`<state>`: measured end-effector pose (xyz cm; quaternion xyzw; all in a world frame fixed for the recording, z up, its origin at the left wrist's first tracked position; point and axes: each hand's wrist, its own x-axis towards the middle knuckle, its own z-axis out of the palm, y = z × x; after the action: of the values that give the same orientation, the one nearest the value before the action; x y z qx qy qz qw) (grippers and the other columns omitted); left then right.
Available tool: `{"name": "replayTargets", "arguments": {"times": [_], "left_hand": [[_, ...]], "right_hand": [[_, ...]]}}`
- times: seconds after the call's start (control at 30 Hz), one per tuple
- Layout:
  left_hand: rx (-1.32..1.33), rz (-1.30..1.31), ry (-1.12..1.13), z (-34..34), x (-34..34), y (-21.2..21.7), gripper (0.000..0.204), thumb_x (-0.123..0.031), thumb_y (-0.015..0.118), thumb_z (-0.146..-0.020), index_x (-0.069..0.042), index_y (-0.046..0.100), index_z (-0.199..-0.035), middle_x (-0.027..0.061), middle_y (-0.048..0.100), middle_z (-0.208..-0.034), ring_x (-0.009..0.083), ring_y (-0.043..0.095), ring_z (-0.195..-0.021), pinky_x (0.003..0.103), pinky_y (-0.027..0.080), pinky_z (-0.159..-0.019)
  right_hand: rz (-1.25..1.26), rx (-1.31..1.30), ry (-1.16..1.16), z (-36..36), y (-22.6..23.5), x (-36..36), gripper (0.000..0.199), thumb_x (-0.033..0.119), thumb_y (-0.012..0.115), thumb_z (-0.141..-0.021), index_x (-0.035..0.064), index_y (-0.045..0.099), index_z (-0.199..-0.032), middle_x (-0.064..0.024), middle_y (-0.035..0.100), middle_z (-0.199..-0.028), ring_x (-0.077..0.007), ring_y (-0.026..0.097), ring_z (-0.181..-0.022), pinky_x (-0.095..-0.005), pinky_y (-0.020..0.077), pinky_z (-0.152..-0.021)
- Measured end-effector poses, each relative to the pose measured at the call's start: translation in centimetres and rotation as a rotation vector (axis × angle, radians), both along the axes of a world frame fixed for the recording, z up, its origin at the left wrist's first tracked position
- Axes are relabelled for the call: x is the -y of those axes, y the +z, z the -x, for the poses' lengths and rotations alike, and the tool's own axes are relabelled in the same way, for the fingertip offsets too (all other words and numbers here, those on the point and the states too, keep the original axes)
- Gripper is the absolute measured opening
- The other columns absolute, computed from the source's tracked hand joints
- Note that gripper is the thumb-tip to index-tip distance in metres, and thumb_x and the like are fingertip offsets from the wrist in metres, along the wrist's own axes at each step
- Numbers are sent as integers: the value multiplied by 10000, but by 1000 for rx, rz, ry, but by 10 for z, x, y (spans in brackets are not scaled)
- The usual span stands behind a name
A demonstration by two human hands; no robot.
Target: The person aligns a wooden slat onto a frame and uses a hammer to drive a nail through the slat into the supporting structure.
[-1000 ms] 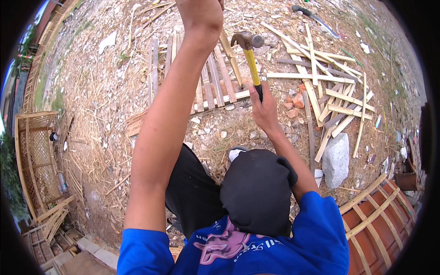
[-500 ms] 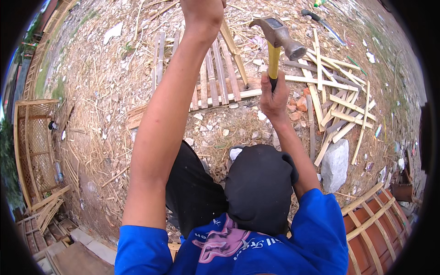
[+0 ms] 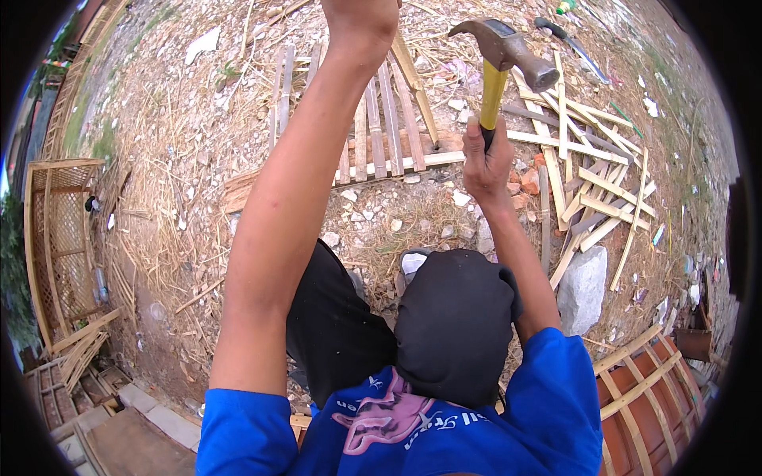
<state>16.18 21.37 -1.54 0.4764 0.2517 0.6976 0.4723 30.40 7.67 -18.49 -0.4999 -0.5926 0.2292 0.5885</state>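
My right hand [image 3: 488,163] is wrapped round the black grip of a claw hammer [image 3: 514,57] with a yellow handle, its metal head raised and tilted over the ground. My left arm reaches far forward, and my left hand [image 3: 361,20] is cut off by the upper edge, so its fingers are hidden. Just beside that hand, a wooden strip [image 3: 414,83] slants down to a row of narrow slats [image 3: 386,119]. The slats lie side by side across a pale wooden batten [image 3: 432,160] on the ground.
Loose wooden strips [image 3: 607,186] are heaped at the right, near a white rock [image 3: 582,289] and broken red bricks [image 3: 528,182]. A saw-like long blade with a dark handle [image 3: 552,29] lies far right. Lattice frames [image 3: 67,254] stand at the left.
The hammer and my right hand appear slightly further right in the picture, as does most of the scene. My left hand stays by the slanting strip. The hammer is still held raised.
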Motion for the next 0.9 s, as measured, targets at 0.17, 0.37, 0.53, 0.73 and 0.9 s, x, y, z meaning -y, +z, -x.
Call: {"name": "replayTargets", "arguments": {"times": [0.17,0.37,0.53,0.73,0.9], "left_hand": [[-8,16,-9,-14,5,3,218,-291,330,-992,-114,454,-970,-39,276,-492,94,246,-389,276,203,-371],[-18,22,67,-7,3,1,233,-286,328,-991,-91,454,-967,-24,278,-492,104,254,-384,284,214,-368],[-42,-27,65,-6,6,3,239,-278,322,-990,-84,460,-971,-18,286,-485,107,255,-377,291,215,-364],[65,39,83,13,-12,-14,231,-278,324,-987,-93,461,-971,-24,287,-474,105,256,-364,290,197,-355],[18,13,106,-2,-4,-1,222,-280,328,-988,-100,458,-980,-23,284,-468,106,254,-361,288,201,-356]], "right_hand": [[138,327,-25,-15,-65,9,259,280,527,-1012,29,483,-974,-142,502,-592,-299,524,-481,-395,385,-482],[199,200,-32,-31,-54,27,289,299,540,-1007,14,516,-963,-108,478,-605,-219,467,-512,-365,380,-505],[-41,-89,93,4,4,2,270,284,539,-1010,20,511,-958,-98,455,-596,-201,431,-499,-351,357,-492],[279,358,-3,-31,-97,28,299,321,520,-1008,22,528,-993,-179,556,-633,-363,601,-575,-449,417,-520],[181,223,10,-16,-36,14,265,291,552,-999,29,535,-969,-129,500,-600,-277,504,-500,-384,398,-498]]}}
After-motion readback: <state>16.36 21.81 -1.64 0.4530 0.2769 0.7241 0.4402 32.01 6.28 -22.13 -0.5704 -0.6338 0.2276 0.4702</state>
